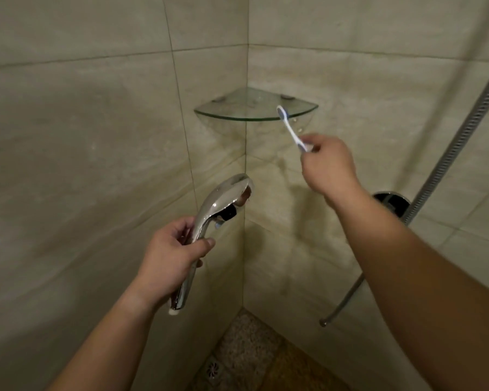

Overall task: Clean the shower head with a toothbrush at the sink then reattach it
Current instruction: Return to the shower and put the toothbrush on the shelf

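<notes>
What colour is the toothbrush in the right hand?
The toothbrush is white with blue or purple accents, seen in the head view.

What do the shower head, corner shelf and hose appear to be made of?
Shower head, held in the left hand: mirror-bright chrome finish with sharp reflections; whether metal or plated plastic underneath cannot be told. Corner shelf: clear glass, see-through with a greenish edge. Hose: apparently metal, ribbed and silvery. Toothbrush, in the right hand: likely plastic, white and blue.
</notes>
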### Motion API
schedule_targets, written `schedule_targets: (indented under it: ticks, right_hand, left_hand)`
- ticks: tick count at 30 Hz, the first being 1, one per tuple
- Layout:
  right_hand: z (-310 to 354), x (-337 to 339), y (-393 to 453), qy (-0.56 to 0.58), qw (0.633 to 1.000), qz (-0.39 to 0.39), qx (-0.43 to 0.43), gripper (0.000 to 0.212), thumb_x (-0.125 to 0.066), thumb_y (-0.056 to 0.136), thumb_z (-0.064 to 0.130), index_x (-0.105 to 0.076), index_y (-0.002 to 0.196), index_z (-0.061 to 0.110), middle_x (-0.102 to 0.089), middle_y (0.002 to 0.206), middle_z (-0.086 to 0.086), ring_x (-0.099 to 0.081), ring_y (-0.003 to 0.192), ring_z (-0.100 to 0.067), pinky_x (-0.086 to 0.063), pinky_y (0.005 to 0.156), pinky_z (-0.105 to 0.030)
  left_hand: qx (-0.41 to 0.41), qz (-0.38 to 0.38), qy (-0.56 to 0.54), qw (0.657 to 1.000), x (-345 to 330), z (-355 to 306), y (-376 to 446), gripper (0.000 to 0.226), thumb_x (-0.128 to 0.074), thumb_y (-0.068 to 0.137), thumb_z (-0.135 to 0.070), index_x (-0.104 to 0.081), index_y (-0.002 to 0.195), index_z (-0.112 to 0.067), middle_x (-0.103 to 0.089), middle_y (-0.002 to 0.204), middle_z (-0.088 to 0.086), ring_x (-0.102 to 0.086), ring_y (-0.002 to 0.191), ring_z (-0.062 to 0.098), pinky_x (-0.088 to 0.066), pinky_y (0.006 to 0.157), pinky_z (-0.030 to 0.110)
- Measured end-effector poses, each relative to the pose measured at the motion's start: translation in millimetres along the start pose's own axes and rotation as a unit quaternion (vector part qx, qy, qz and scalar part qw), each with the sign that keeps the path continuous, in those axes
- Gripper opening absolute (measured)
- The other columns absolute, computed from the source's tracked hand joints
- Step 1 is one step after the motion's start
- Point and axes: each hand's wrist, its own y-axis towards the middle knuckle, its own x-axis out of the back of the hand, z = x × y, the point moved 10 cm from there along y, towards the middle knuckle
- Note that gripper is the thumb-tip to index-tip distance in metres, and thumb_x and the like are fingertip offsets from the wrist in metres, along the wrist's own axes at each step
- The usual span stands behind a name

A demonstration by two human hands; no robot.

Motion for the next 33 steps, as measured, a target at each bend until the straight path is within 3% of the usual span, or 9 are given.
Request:
schedule_targets:
  ticks: [2, 4, 7, 14, 19, 24, 33]
  right_hand:
    - [29, 10, 34, -0.067, 0.997, -0.014, 0.027, 0.04, -0.053, 0.085, 0.01, -0.069, 0.12, 0.021, -0.07, 0.113, -0.01, -0.063, 0.105, -0.029, -0.044, 0.081, -0.021]
    - [54, 15, 64, -0.122, 0.99, -0.032, 0.056, 0.035, -0.054, 0.085, 0.006, -0.069, 0.115, 0.013, -0.067, 0.115, -0.015, -0.061, 0.107, -0.033, -0.048, 0.087, -0.03]
    - [67, -1, 102, -0.208, 0.975, -0.02, 0.071, 0.023, -0.056, 0.087, 0.008, -0.069, 0.105, 0.009, -0.067, 0.111, -0.014, -0.062, 0.102, -0.033, -0.046, 0.074, -0.031]
    - [71, -42, 134, -0.269, 0.96, 0.034, 0.069, 0.007, -0.063, 0.084, 0.005, -0.06, 0.087, 0.011, -0.065, 0.11, -0.014, -0.062, 0.103, -0.03, -0.04, 0.069, -0.028]
    - [69, -55, 149, -0.308, 0.947, 0.053, 0.074, 0.018, -0.062, 0.085, 0.004, -0.05, 0.071, 0.006, -0.054, 0.082, -0.007, -0.061, 0.104, -0.03, -0.039, 0.069, -0.028]
    - [73, -62, 154, -0.319, 0.941, 0.058, 0.097, 0.005, -0.063, 0.087, 0.007, -0.059, 0.09, 0.007, -0.064, 0.114, -0.016, -0.06, 0.107, -0.032, -0.04, 0.071, -0.029]
    - [72, -69, 164, -0.369, 0.918, 0.063, 0.132, 0.016, -0.064, 0.089, 0.016, -0.065, 0.099, 0.003, -0.061, 0.107, -0.015, -0.059, 0.096, -0.031, -0.038, 0.068, -0.03]
  left_hand:
    - [0.014, -0.01, -0.001, 1.0, -1, 9, -4, 0.021, -0.078, 0.084, -0.001, -0.072, 0.09, -0.02, -0.062, 0.074, 0.009, -0.059, 0.064, 0.018, -0.055, 0.056, 0.024]
    - [0.024, -0.016, 0.002, 1.0, -1, 16, -4, 0.026, -0.079, 0.083, -0.001, -0.074, 0.086, -0.026, -0.063, 0.073, 0.007, -0.06, 0.063, 0.017, -0.056, 0.056, 0.026]
    - [0.029, -0.033, -0.006, 0.999, 1, 18, -3, 0.026, -0.079, 0.083, 0.002, -0.074, 0.088, -0.024, -0.062, 0.073, 0.006, -0.059, 0.063, 0.016, -0.056, 0.056, 0.025]
    - [0.03, -0.064, -0.008, 0.997, 9, 11, 1, 0.022, -0.076, 0.084, 0.004, -0.072, 0.093, -0.016, -0.061, 0.072, 0.004, -0.058, 0.064, 0.017, -0.055, 0.055, 0.024]
    - [0.028, -0.068, 0.002, 0.997, 10, 9, 4, 0.019, -0.076, 0.084, 0.004, -0.071, 0.093, -0.012, -0.06, 0.076, 0.011, -0.057, 0.065, 0.019, -0.055, 0.055, 0.024]
    - [0.025, -0.075, 0.002, 0.997, 13, 10, 12, 0.021, -0.076, 0.084, 0.004, -0.072, 0.092, -0.015, -0.061, 0.075, 0.01, -0.058, 0.065, 0.019, -0.055, 0.055, 0.025]
    - [0.03, -0.095, 0.011, 0.995, 23, 16, 20, 0.022, -0.078, 0.083, 0.0, -0.073, 0.09, -0.02, -0.062, 0.075, 0.009, -0.059, 0.064, 0.018, -0.055, 0.056, 0.027]
